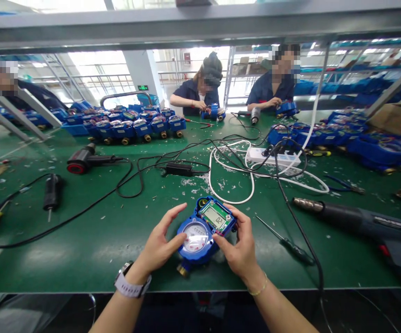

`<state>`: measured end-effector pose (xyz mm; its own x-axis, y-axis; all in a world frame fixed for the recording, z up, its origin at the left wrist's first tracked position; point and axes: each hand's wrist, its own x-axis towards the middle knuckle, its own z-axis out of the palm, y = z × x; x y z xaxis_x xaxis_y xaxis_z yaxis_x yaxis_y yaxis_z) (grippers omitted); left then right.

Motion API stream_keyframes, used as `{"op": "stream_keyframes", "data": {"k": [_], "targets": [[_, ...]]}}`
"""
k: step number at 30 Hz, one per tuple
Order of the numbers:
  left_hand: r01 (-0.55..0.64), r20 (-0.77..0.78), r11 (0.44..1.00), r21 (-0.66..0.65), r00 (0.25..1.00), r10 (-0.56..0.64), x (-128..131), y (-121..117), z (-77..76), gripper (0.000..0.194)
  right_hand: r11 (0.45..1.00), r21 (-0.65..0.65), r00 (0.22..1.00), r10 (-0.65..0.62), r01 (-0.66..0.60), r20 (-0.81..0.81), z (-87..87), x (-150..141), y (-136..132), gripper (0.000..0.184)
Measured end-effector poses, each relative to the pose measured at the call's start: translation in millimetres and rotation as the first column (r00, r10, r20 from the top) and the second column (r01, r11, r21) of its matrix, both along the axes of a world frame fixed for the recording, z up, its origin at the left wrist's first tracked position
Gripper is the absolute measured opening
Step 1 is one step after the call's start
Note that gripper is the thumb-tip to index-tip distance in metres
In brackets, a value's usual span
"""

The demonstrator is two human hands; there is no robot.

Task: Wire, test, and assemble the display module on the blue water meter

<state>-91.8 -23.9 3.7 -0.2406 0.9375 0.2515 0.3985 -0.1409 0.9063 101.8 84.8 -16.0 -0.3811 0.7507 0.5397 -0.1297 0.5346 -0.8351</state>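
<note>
A blue water meter [194, 237] rests on the green bench in front of me, turned at an angle. It has a round clear dial, a brass fitting at its lower end and a green circuit board with a small lit display [214, 216]. My right hand [239, 243] grips the display end, thumb on the near side and fingers round the far edge. My left hand [162, 240] is at the dial side; its thumb touches the dial's rim while the fingers stretch out apart from the housing. The meter's underside is hidden.
A screwdriver [295, 249] and a heat gun [360, 222] lie to the right, an electric screwdriver [52, 194] and another heat gun [89, 159] to the left. Cables run to a white power strip [273, 156]. Several blue meters [141, 127] stand behind; co-workers sit opposite.
</note>
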Motion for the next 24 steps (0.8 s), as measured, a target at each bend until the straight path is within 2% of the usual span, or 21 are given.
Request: {"op": "stream_keyframes", "data": {"k": [3,6,10,13,16,19,24], "targets": [[0.014,-0.151,1.0,-0.006,0.988,-0.014,18,2,22.7,0.064,0.998,0.058,0.999,-0.037,0.037,0.003,1.0,0,-3,0.06],[0.001,-0.312,0.997,-0.073,0.95,-0.024,40,14,43.3,0.076,0.992,0.103,0.997,-0.073,0.071,0.017,4.4,-1,-6,0.059],[-0.078,-0.448,0.986,-0.147,0.894,0.004,55,35,58.6,0.086,0.979,0.194,0.997,-0.073,0.065,0.033,10.5,2,-11,0.055],[-0.083,-0.461,0.983,-0.164,0.887,-0.002,57,42,62.4,0.088,0.977,0.211,0.998,-0.03,0.017,0.058,12.5,7,-16,0.057],[-0.057,-0.43,0.987,-0.152,0.903,-0.014,56,40,61.9,0.09,0.99,0.142,0.997,0.009,-0.02,0.078,10.5,11,-18,0.058],[-0.015,-0.395,0.993,-0.116,0.918,-0.032,53,34,58.0,0.092,0.993,0.101,0.995,0.051,-0.06,0.091,8.7,12,-19,0.067],[0.05,-0.23,0.996,-0.077,0.971,-0.067,39,21,49.1,0.094,0.981,0.138,0.983,0.117,-0.136,0.141,15.4,11,-22,0.072]]}}
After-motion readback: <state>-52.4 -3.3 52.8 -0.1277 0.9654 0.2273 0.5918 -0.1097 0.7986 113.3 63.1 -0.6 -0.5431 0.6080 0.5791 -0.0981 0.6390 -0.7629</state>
